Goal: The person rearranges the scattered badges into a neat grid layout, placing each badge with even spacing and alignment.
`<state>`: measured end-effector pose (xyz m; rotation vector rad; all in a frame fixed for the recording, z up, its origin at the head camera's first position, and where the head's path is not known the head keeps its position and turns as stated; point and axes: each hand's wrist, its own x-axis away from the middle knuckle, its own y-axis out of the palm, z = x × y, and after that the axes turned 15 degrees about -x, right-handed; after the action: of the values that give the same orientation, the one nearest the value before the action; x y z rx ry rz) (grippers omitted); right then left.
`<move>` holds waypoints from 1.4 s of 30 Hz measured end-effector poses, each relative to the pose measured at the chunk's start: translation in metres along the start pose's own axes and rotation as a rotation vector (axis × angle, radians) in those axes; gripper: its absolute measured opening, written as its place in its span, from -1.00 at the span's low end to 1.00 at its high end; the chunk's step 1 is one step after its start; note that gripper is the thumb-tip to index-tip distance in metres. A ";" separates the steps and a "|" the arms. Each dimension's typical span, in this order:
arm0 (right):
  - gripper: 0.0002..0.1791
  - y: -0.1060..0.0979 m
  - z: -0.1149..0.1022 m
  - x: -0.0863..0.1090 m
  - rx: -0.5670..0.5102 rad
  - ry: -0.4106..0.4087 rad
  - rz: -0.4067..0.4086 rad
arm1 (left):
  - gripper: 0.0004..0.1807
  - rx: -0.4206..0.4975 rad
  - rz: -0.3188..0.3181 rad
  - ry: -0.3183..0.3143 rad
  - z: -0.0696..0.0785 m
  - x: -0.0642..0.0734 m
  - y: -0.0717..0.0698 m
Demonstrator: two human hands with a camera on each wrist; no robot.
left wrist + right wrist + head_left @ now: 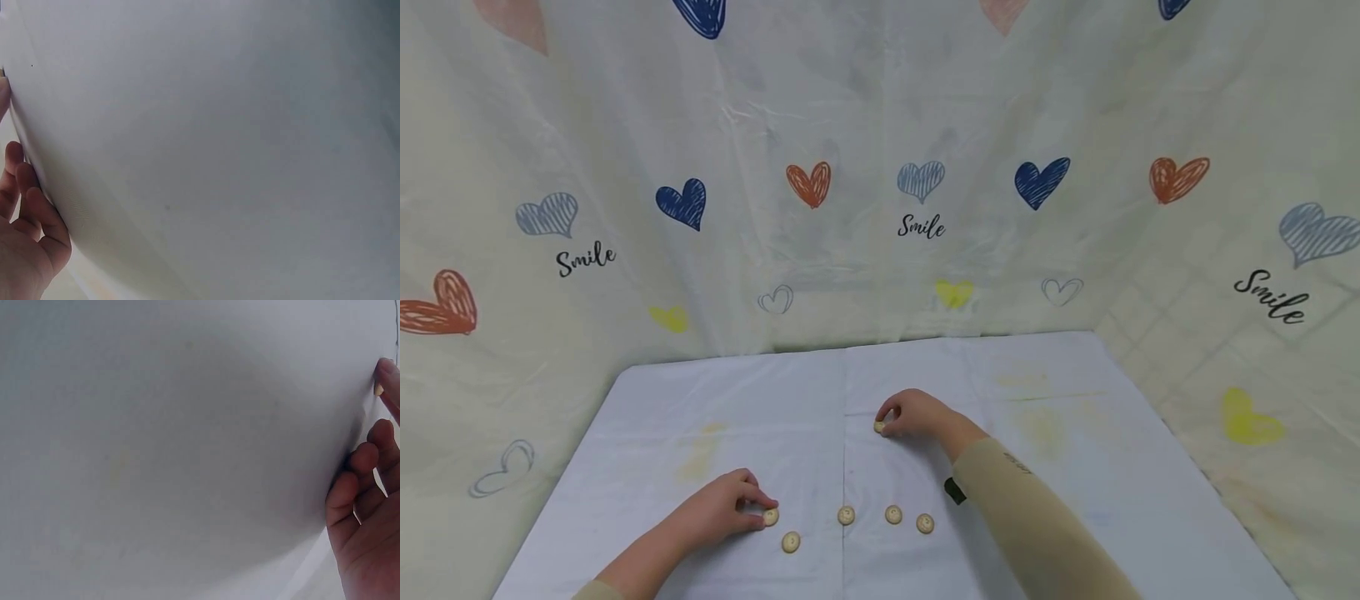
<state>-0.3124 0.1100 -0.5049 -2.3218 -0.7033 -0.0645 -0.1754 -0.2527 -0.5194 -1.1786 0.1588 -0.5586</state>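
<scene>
In the head view, my right hand (917,414) pinches a small round wooden disc (878,427) between thumb and fingertip, low over or on the white table toward its far half. The right wrist view shows a sliver of this pale disc (379,389) at the fingertips. Nearer the front left, my left hand (722,507) has thumb and forefinger at the edges of another wooden disc (771,517). Close beside it lies a disc (791,542) with a dark mark. Further right lie three more marked discs, one of them the rightmost disc (925,523). The marks are too small to read.
A white cloth covers the table (760,408), with creases and faint yellow patches. Behind it hangs a pale curtain (865,100) printed with hearts and the word Smile. Under the right wrist shows a dark strap (955,491).
</scene>
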 end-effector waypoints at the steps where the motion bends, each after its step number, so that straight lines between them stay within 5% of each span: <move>1: -0.84 0.001 -0.001 -0.001 0.005 -0.002 -0.003 | -0.75 0.002 -0.003 0.000 0.000 0.000 0.000; 25: -0.72 0.014 -0.016 0.001 -0.003 -0.006 -0.039 | -0.75 0.013 -0.015 -0.001 -0.004 0.000 0.003; 42: -0.72 0.005 -0.006 0.082 0.012 -0.147 -0.201 | -0.73 0.011 -0.008 0.013 0.000 0.000 -0.002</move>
<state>-0.2389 0.1413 -0.4839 -2.2545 -1.0068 0.0201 -0.1764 -0.2535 -0.5176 -1.1651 0.1624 -0.5733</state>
